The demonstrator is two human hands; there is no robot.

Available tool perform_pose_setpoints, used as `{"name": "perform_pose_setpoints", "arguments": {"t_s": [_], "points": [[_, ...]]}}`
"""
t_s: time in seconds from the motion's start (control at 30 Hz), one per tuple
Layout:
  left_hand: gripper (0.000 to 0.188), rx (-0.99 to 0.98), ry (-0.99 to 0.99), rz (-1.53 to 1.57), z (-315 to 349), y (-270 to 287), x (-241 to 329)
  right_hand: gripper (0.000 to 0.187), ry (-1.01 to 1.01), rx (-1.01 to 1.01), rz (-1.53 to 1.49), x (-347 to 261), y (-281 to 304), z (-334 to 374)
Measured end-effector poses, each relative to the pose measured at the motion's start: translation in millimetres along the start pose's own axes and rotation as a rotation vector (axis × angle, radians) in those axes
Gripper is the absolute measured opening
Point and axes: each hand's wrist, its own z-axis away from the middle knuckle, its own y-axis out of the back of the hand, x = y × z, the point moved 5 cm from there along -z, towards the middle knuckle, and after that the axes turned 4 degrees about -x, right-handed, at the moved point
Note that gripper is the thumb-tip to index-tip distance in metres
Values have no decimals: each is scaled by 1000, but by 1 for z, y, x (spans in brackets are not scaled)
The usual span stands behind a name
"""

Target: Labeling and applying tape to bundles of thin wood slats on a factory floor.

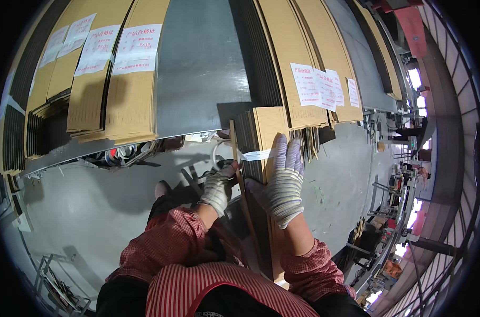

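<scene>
A bundle of folded cardboard (pixel 271 122) projects from the table edge toward my body, with a white band (pixel 255 155) round it. My right hand (pixel 285 185), in a striped knit glove, lies flat on the bundle's top, fingers stretched forward and thumb at its left side. Along that left side, a narrow cardboard strip (pixel 242 191) stands slightly apart from the bundle. My left hand (pixel 217 191), gloved alike, is closed at the strip with the thumb against its edge; its other fingers are partly hidden.
Long cardboard stacks (pixel 131 100) with white paper labels lie on the left of the dark table (pixel 197 68). More labelled stacks (pixel 303 47) lie to the right. A metal frame (pixel 65 285) stands on the floor at lower left; machinery and goods (pixel 388 211) line the right.
</scene>
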Motion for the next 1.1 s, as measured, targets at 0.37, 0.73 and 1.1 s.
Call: {"name": "perform_pose_setpoints", "arguments": {"t_s": [0.37,0.73,1.1], "points": [[30,-120,190,100,-1,-2,-19,109,53,27,-7,14,-6,26],[49,-190,107,-263,-13,-5,-9,109,82,36,-127,18,-3,29],[18,-554,8,-384,-1,8,-15,116,15,-4,-137,18,-3,25]]}}
